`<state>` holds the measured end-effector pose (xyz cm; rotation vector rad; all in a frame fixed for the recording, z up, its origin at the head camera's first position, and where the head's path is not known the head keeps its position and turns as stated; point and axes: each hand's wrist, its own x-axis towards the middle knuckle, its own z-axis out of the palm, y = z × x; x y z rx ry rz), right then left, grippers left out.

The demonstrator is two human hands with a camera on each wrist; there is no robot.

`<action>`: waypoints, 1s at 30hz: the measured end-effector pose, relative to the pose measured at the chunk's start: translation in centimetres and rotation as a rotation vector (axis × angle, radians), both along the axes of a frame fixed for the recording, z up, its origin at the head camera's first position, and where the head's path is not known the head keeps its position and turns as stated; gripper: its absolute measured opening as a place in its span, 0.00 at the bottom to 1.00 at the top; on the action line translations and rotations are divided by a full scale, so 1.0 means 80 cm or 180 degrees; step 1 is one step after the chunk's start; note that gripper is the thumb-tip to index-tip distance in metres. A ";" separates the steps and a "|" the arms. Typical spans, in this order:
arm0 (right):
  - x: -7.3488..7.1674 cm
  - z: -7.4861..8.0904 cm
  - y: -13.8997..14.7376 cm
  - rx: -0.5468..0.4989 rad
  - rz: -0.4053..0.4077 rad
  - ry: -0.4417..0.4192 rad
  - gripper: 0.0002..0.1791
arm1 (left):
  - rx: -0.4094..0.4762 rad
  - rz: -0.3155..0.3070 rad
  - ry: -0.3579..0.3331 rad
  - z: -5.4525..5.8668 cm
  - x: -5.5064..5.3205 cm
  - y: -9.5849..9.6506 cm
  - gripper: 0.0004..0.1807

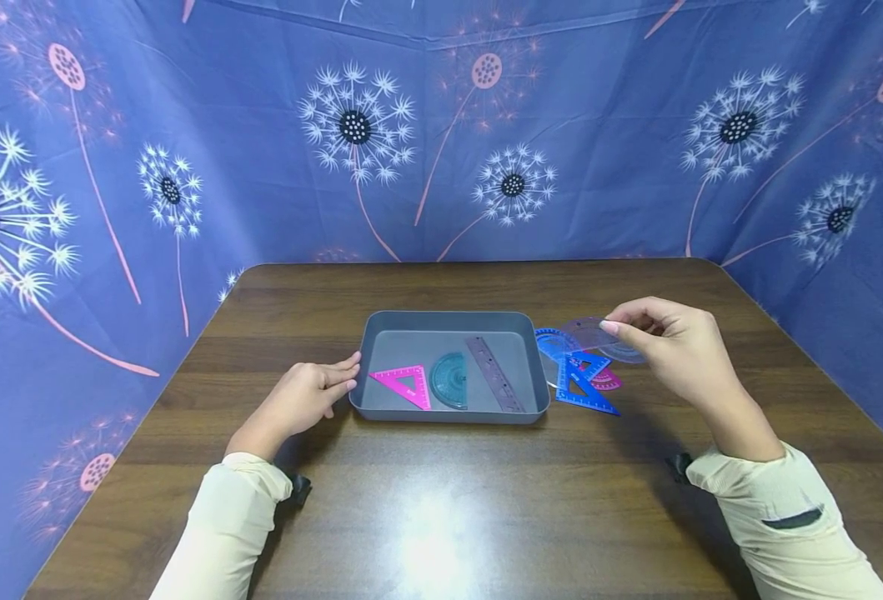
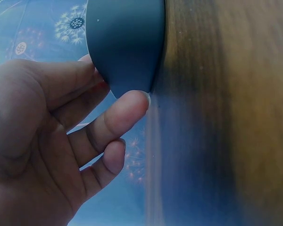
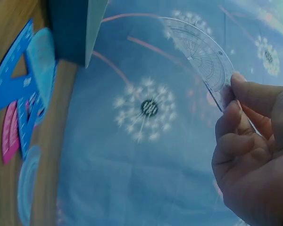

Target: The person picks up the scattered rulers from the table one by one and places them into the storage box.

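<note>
A clear protractor point(image 3: 205, 56) is pinched between the thumb and fingers of my right hand point(image 1: 669, 346), raised above the pile to the right of the tray. My left hand point(image 1: 313, 387) touches the left end of a grey tray point(image 1: 449, 415), its fingers fairly straight against the outer wall and rim. Inside the tray lie a pink set square point(image 1: 420, 396), a teal protractor point(image 1: 449, 382) and a greyish-purple ruler point(image 1: 495, 375). Beneath the held protractor, blue set squares point(image 1: 579, 396), a pink protractor point(image 1: 608, 380) and light-blue protractors point(image 1: 554, 342) overlap, partly hidden.
The brown wooden table point(image 1: 321, 517) carries everything and reflects a bright light at its front middle. A blue cloth point(image 1: 426, 217) printed with dandelions hangs behind and along both sides. The pile lies close against the tray's right wall.
</note>
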<state>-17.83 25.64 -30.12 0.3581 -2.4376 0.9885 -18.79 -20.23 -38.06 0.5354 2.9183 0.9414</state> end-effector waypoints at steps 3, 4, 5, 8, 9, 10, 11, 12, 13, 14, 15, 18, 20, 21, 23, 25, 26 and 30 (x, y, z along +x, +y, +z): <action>0.005 0.005 -0.013 0.0069 0.0082 -0.0017 0.02 | 0.0005 0.0003 0.0005 0.000 0.000 0.000 0.18; 0.006 0.007 -0.017 0.0092 0.0116 -0.0036 0.02 | 0.0004 0.0002 0.0006 0.000 0.000 0.000 0.18; 0.007 0.007 -0.022 0.0102 0.0163 -0.0068 0.02 | 0.0004 0.0002 0.0005 0.000 0.000 0.000 0.18; 0.007 0.007 -0.036 0.0128 0.0306 -0.0166 0.02 | 0.0008 0.0013 -0.0005 0.000 0.001 0.000 0.18; 0.006 0.006 -0.040 0.0145 0.0365 -0.0184 0.02 | 0.0009 0.0017 -0.0011 0.000 0.001 0.000 0.18; 0.005 0.005 -0.044 0.0155 0.0426 -0.0202 0.02 | 0.0009 0.0021 -0.0017 0.000 0.001 0.001 0.18; 0.004 0.003 -0.049 0.0165 0.0483 -0.0226 0.02 | 0.0009 0.0026 -0.0024 0.000 0.001 0.001 0.18; 0.003 0.000 -0.053 0.0197 0.0540 -0.0234 0.02 | 0.0007 0.0030 -0.0026 0.000 0.001 0.001 0.19; 0.002 -0.002 -0.057 0.0228 0.0605 -0.0240 0.02 | 0.0006 0.0031 -0.0027 0.000 0.001 0.001 0.19; 0.000 -0.005 -0.061 0.0252 0.0670 -0.0260 0.01 | 0.0004 0.0031 -0.0027 0.001 0.001 0.001 0.19; -0.001 -0.008 -0.064 0.0280 0.0737 -0.0279 0.01 | 0.0006 0.0029 -0.0026 0.001 0.001 0.001 0.19; -0.005 -0.015 -0.075 0.0437 0.0892 -0.0361 0.03 | 0.0008 0.0035 -0.0016 0.001 0.001 0.001 0.19; -0.008 -0.021 -0.081 0.0528 0.0996 -0.0411 0.04 | 0.0016 0.0034 -0.0017 0.001 0.001 0.000 0.19; -0.010 -0.024 -0.083 0.0573 0.1046 -0.0422 0.05 | 0.0019 0.0033 -0.0015 0.002 0.001 0.000 0.19; -0.012 -0.031 -0.087 0.0636 0.1130 -0.0448 0.06 | 0.0021 0.0028 -0.0010 0.002 0.001 0.000 0.18; -0.015 -0.039 -0.090 0.0650 0.1186 -0.0471 0.06 | 0.0025 0.0024 -0.0013 0.002 0.001 0.001 0.18; -0.016 -0.042 -0.091 0.0660 0.1201 -0.0489 0.05 | 0.0027 0.0026 -0.0015 0.002 0.001 0.001 0.19; -0.019 -0.055 -0.096 0.0729 0.1284 -0.0570 0.06 | 0.0037 0.0044 -0.0045 0.003 0.001 0.001 0.19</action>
